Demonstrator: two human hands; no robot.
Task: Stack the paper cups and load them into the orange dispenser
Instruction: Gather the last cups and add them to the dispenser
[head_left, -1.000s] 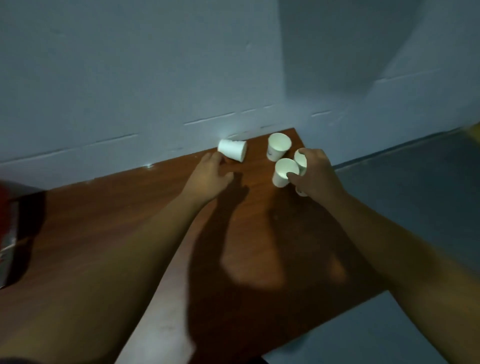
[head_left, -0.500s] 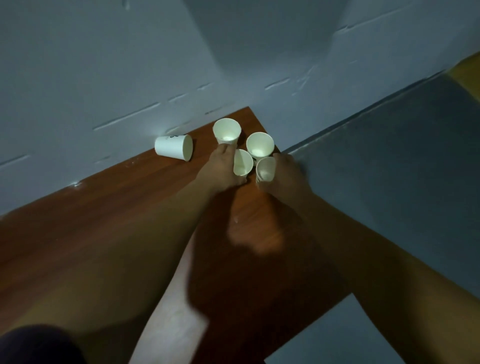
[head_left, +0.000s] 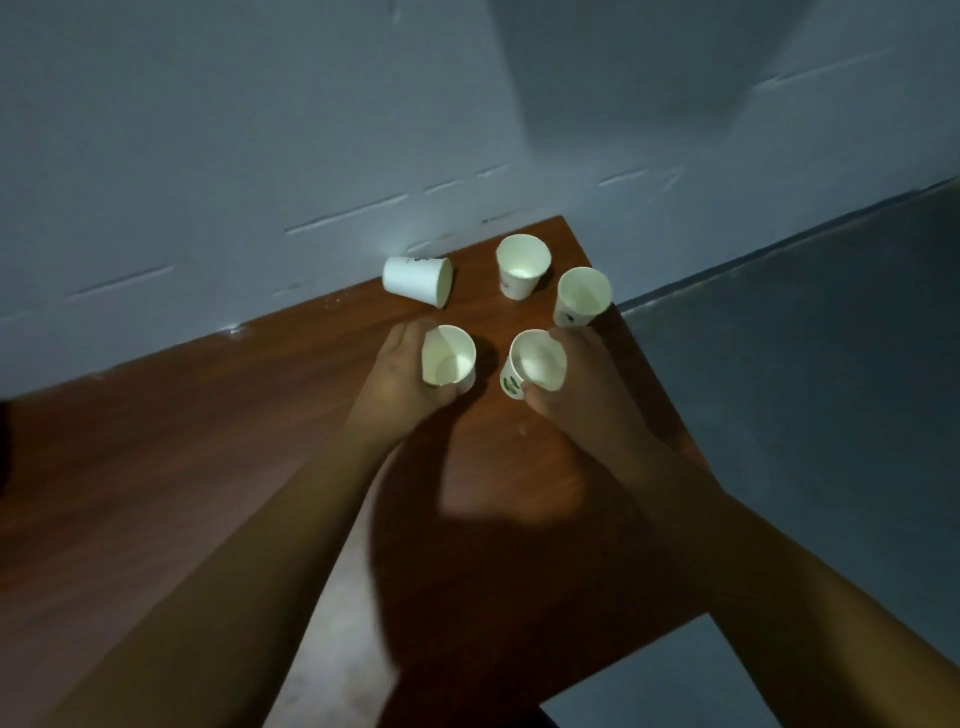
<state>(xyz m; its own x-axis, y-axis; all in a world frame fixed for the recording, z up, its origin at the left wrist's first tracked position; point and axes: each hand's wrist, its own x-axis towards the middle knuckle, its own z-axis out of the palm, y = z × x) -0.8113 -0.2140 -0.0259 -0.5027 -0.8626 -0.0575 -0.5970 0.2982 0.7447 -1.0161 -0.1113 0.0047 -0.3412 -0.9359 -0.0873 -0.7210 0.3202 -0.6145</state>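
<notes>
While the left grip (head_left: 397, 387) curls round one cup (head_left: 449, 361) at its 2 o'clock, the right grip (head_left: 587, 402) holds another cup (head_left: 538, 362) at its 10 o'clock, and a tipped cup (head_left: 415, 280) lies on the counter (head_left: 208, 441) further off at 12.

Five paper cups (head_left: 523, 265); two hands (head_left: 395, 387); one table (head_left: 208, 441).

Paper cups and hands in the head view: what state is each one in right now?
Left hand: curled round a cup.
Right hand: curled round a cup.
Left-hand cup: held, mouth up, empty.
Right-hand cup: held, tilted, empty.
Tipped cup: lying on its side, mouth to the right, not held.
Back cup: upright, empty, not held.
Edge cup: upright, empty, not held.
</notes>
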